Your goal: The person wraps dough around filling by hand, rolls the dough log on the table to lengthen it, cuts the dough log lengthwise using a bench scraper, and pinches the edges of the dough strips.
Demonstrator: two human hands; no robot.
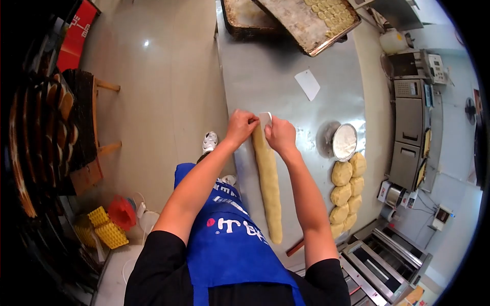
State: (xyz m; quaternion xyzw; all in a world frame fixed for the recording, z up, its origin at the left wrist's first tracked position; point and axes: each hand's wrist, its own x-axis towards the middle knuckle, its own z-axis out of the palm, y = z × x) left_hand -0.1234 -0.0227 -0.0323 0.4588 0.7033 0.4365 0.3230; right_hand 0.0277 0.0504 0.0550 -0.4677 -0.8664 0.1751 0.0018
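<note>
A long roll of pale yellow dough (268,188) lies lengthwise on the steel table. At its far end, my right hand (282,135) is closed on a white dough scraper (265,119), whose blade stands over the roll's tip. My left hand (242,127) is closed too, its fingertips pinched together at that same end of the dough, on the left side. Exactly what sits between those fingertips is partly hidden. Farther up the table lies a second flat white scraper (307,84), apart from both hands.
Several round dough pieces (340,195) line the table's right edge, beside a bowl of white flour (345,142). At the far end, a tray (291,25) holding small dough pieces overlaps another tray (240,18). A reddish-brown stick (295,248) lies near my right forearm.
</note>
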